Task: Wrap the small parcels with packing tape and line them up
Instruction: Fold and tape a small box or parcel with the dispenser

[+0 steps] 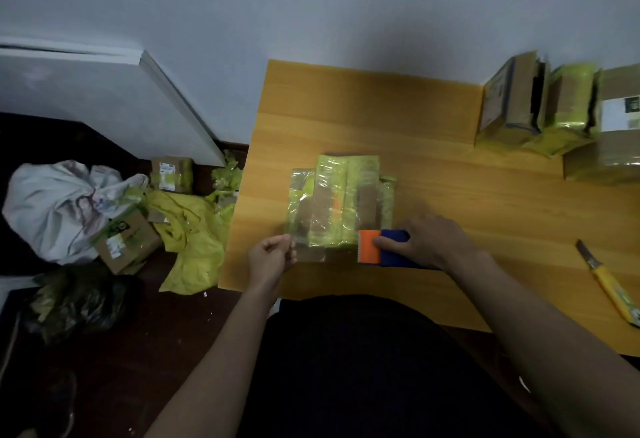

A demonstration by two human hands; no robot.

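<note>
A small parcel wrapped in yellow-green plastic and clear tape lies in the middle of the wooden table. My right hand grips a tape dispenser with an orange cutter and blue body at the parcel's near right corner. A strip of clear tape runs from the dispenser leftwards along the parcel's near edge. My left hand pinches the free end of that strip at the near left corner.
Several taped parcels stand in a row at the table's back right. A yellow-handled knife lies near the right edge. On the floor to the left are small boxes, yellow plastic wrap and a white bag.
</note>
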